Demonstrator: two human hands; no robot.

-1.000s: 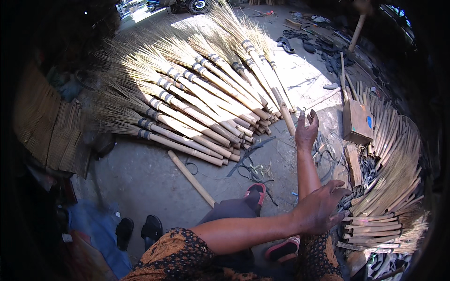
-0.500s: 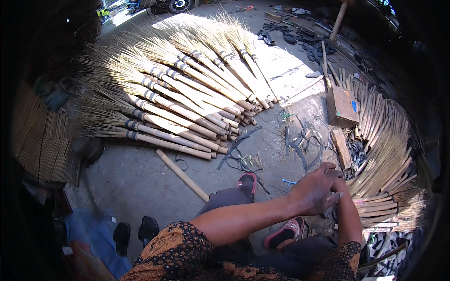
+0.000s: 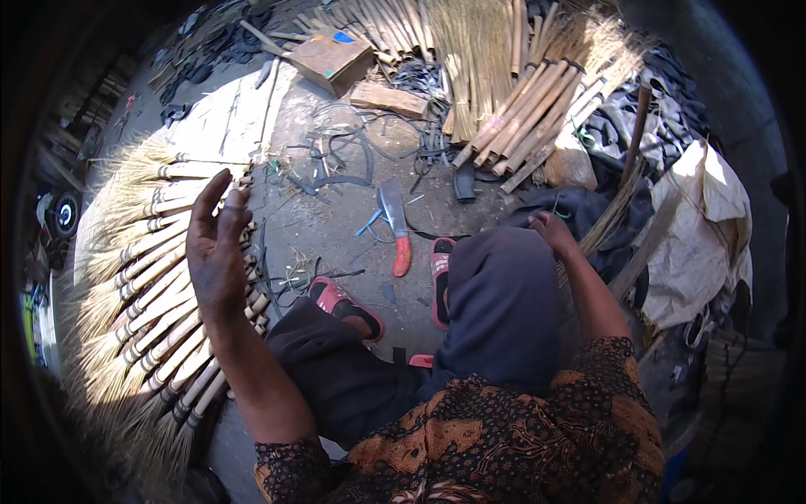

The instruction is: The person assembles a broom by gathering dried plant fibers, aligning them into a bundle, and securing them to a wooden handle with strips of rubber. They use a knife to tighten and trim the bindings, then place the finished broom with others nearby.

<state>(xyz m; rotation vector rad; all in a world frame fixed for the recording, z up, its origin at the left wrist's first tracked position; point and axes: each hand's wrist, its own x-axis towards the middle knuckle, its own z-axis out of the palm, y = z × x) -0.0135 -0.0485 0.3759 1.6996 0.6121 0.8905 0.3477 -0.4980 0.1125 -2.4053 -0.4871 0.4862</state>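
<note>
My left hand (image 3: pixel 218 252) is raised in front of the finished brooms (image 3: pixel 159 281), its fingers stretched up and apart with nothing in them. My right hand (image 3: pixel 550 233) rests at the outer side of my right knee (image 3: pixel 512 260), fingers partly hidden, and I see nothing held in it. On the floor ahead of my feet lies a cleaver-like knife (image 3: pixel 392 214) with a red handle. Beside its blade is a bit of blue strip (image 3: pixel 368 222). The brooms have pale bristles, bamboo handles and dark bands.
Black rubber strips (image 3: pixel 344 172) litter the floor. Beyond them are a wooden block (image 3: pixel 389 100) and a cardboard box (image 3: pixel 332 60). Bamboo handles (image 3: pixel 529 113) and loose bristles (image 3: pixel 470 59) pile up at the far right. A white sack (image 3: pixel 703 227) and dark cloth (image 3: pixel 600 206) lie to the right.
My hands were together at the right and are now apart, the left raised at left, the right by my knee. The view has turned right; the knife has come into sight.
</note>
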